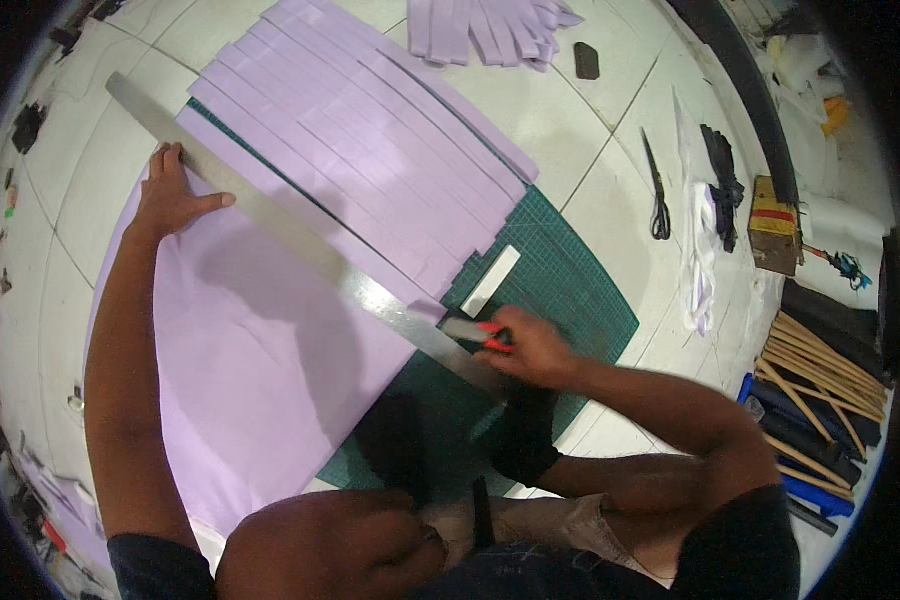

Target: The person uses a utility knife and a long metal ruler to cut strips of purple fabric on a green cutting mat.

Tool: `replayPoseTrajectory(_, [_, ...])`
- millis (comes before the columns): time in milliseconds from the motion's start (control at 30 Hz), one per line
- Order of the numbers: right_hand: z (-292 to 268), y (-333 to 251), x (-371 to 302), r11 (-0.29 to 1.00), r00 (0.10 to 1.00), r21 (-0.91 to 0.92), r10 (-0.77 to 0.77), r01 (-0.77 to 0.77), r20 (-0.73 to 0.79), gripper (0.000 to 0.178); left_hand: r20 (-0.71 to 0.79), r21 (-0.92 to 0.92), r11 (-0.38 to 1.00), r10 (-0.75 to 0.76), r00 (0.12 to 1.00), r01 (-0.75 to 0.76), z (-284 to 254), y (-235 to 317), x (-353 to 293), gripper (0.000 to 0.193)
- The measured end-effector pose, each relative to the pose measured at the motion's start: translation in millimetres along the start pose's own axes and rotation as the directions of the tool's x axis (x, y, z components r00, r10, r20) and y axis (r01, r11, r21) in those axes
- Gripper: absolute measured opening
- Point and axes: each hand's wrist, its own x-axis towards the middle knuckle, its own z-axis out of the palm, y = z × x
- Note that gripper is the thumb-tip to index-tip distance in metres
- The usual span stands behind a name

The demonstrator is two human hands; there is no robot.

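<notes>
A long metal ruler [315, 245] lies slantwise over a large sheet of lilac fabric [260, 350] and onto a green cutting mat [580, 290]. My left hand [175, 195] rests on the upper part of the ruler and the fabric beside it, thumb and fingers spread apart. Near the ruler's lower end my right hand [532, 348] is closed around a red and grey cutter [467, 330]; its tip is close to the ruler's edge and the fabric's corner. Beyond the ruler, lilac strips [360, 130] lie side by side.
A white bar [491, 281] lies on the mat near my right hand. Black scissors [657, 190], a dark flat object [587, 61] and more lilac strips [485, 30] are on the tiled floor. At the right are a box [775, 225] and several wooden sticks [820, 370].
</notes>
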Motion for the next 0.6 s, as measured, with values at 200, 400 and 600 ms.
replayPoseTrajectory(200, [59,3,-5,0.981,0.964,-0.09,-0.189,0.174,-0.188,0.05,0.006,-0.016,1.0,0.0,1.0,0.0,-7,20,4,0.136])
replayPoseTrajectory(400, [77,15,-3,0.949,0.926,-0.131,-0.31,0.287,-0.216,0.053,0.026,0.009,1.0,-0.015,1.0,0.015,-6,13,0,0.133])
replayPoseTrajectory(600, [77,15,-4,0.93,0.893,-0.149,-0.365,0.336,-0.265,0.045,0.021,0.011,1.0,0.011,1.0,-0.011,-7,12,1,0.132])
